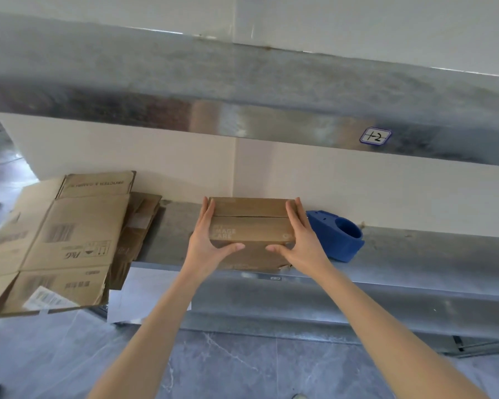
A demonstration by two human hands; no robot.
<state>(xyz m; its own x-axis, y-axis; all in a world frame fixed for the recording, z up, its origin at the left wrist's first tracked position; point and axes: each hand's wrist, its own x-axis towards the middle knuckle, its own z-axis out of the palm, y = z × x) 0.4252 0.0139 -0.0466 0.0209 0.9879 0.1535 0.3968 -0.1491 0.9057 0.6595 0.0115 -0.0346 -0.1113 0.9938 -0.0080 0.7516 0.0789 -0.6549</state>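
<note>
Your left grip [206,240] and right grip [301,243] clasp the small box [251,226] from both sides, fingers straight along its side walls and thumbs laid across the front face. The box is brown cardboard, closed, with a seam running across the top flaps. It has faint pale print reading "IMAGE CARE" near your left thumb, and the bottom front edge is ragged and torn. It sits on the metal shelf [173,234], back edge close to the wall, between flattened cartons [69,240] on the left and a blue tape dispenser [340,237] just beside your right fingers. The upper shelf [271,82] carries a handwritten label [375,136].
</note>
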